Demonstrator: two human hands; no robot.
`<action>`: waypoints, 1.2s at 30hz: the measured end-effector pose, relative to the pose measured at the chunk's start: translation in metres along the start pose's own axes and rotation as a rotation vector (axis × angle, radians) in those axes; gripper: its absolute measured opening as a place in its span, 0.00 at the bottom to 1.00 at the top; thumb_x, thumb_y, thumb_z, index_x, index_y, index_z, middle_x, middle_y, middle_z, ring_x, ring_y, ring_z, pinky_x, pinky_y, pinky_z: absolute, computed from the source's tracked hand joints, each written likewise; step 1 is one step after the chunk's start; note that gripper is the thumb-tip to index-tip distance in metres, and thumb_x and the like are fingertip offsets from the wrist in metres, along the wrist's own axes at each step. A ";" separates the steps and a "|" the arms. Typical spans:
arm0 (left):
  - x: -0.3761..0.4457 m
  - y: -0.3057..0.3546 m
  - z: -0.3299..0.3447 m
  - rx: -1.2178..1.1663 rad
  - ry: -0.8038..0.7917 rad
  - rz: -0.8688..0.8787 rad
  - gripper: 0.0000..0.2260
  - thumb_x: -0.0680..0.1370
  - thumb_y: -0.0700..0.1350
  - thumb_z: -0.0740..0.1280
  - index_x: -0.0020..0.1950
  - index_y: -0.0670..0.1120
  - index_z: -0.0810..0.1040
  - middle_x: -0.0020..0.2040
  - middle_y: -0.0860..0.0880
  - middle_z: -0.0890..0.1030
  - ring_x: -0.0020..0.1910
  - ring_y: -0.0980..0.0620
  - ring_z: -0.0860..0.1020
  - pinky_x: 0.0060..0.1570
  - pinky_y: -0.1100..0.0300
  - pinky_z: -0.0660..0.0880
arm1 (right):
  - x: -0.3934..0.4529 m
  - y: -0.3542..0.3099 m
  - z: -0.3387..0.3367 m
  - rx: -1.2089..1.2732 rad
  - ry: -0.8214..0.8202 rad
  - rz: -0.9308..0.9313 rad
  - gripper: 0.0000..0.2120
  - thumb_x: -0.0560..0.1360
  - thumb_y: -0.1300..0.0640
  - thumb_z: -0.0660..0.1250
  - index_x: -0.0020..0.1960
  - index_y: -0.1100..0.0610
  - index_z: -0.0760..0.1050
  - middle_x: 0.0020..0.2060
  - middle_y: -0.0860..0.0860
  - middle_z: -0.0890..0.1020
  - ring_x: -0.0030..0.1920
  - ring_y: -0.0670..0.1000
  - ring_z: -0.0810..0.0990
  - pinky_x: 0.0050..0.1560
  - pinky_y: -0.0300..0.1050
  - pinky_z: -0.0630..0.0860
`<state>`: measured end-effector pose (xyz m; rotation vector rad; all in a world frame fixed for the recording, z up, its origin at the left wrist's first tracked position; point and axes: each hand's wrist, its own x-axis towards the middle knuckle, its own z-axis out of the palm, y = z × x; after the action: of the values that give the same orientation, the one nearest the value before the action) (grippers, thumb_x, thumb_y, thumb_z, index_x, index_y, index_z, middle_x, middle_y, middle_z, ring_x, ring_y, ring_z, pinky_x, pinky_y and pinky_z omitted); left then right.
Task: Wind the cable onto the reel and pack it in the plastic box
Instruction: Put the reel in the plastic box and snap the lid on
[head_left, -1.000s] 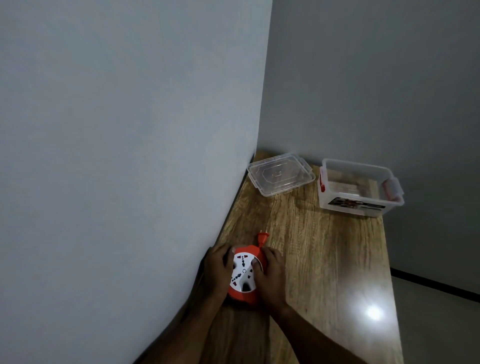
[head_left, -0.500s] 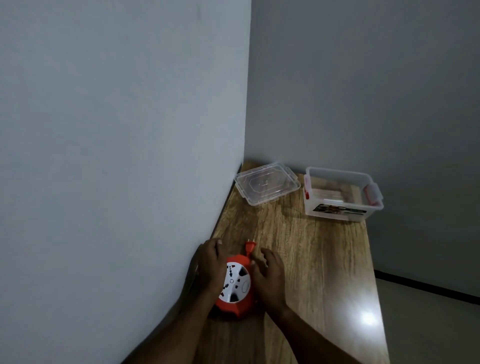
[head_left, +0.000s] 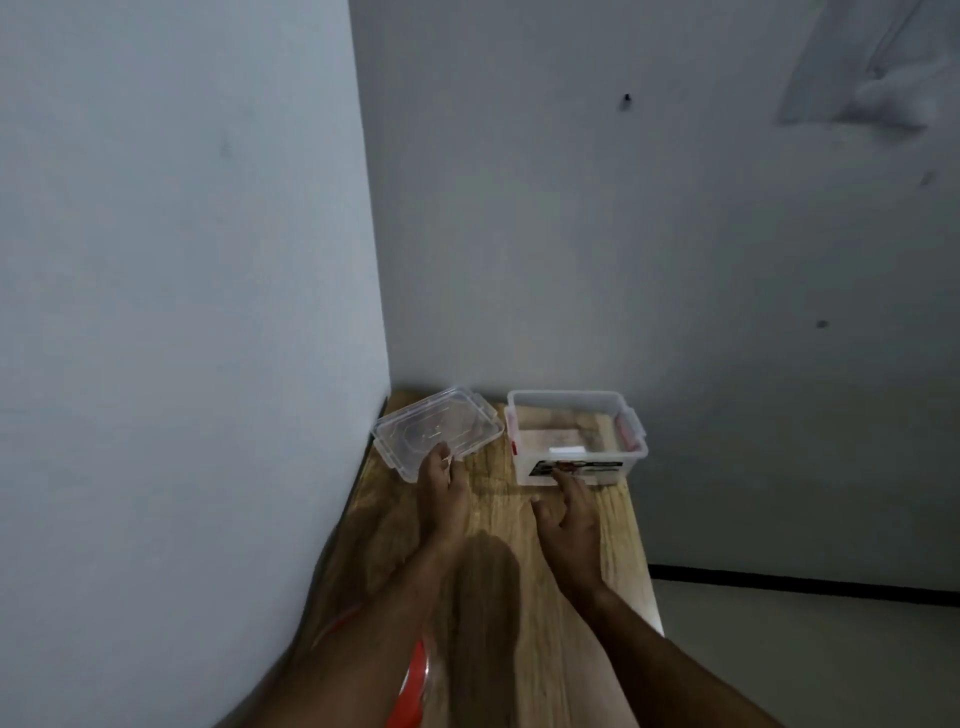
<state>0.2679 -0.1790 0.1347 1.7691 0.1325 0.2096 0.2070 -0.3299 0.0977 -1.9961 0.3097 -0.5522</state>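
You are looking into a dim room with grey, dull light all over, and the pale grey walls (head_left: 182, 260) get darker toward the right and the bottom. A big soft shadow lies on the light brown wooden table top (head_left: 488, 587) between your two arms, and your bare left hand (head_left: 444, 491) and bare right hand (head_left: 569, 519) look smeared and fuzzy, as does the bright orange-red plastic reel (head_left: 413, 691) at the bottom edge. The clear plastic lid (head_left: 436, 428) and the clear plastic box (head_left: 574, 441) are a bit soft too, and the wall corner bends because the wide lens curves lines near the edges.
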 end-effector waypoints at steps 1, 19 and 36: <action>0.005 0.005 0.009 -0.011 -0.011 0.003 0.14 0.85 0.40 0.60 0.70 0.40 0.74 0.60 0.52 0.76 0.61 0.55 0.73 0.56 0.66 0.67 | 0.010 0.000 -0.007 -0.006 0.016 -0.008 0.21 0.77 0.58 0.71 0.69 0.54 0.74 0.65 0.49 0.77 0.68 0.49 0.73 0.67 0.56 0.74; 0.092 0.011 0.131 -0.052 -0.084 -0.212 0.14 0.83 0.51 0.61 0.58 0.41 0.79 0.52 0.43 0.83 0.49 0.46 0.81 0.48 0.54 0.79 | 0.169 0.062 -0.081 -0.028 0.226 0.157 0.27 0.79 0.51 0.70 0.74 0.60 0.69 0.69 0.57 0.75 0.68 0.56 0.73 0.67 0.52 0.72; 0.112 -0.028 0.169 -0.189 -0.170 -0.477 0.13 0.86 0.51 0.57 0.64 0.46 0.74 0.54 0.42 0.81 0.48 0.45 0.81 0.38 0.56 0.75 | 0.196 0.114 -0.061 0.358 0.145 0.287 0.14 0.80 0.46 0.68 0.56 0.55 0.80 0.47 0.54 0.85 0.48 0.55 0.84 0.46 0.52 0.84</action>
<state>0.4141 -0.3125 0.0815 1.5114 0.3924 -0.2645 0.3469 -0.5162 0.0696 -1.5380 0.5377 -0.5274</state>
